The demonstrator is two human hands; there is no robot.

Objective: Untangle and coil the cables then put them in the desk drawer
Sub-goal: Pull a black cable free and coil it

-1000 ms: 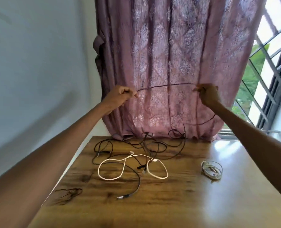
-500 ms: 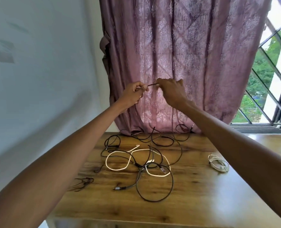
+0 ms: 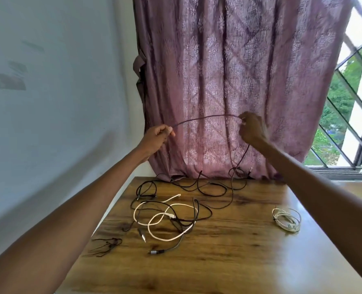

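Observation:
A thin dark cable [image 3: 205, 118] arcs in the air between both hands, high above the wooden desk [image 3: 228, 257]. My left hand [image 3: 157, 136] pinches one end of it. My right hand [image 3: 252, 129] grips it further along, and from there the cable drops down to the desk's back edge. On the desk lies a tangle of black cables [image 3: 207, 187] crossed with a white cable [image 3: 165, 217]. A coiled white cable [image 3: 287, 219] lies apart at the right.
A small thin black cord [image 3: 107, 245] lies near the desk's left edge. A mauve curtain [image 3: 228, 71] hangs behind the desk, a barred window [image 3: 353, 102] at the right, a pale wall at the left.
Half a second ago both hands met close together on the cable; they have now drawn apart, the right hand moving right, stretching a length of cable between them.

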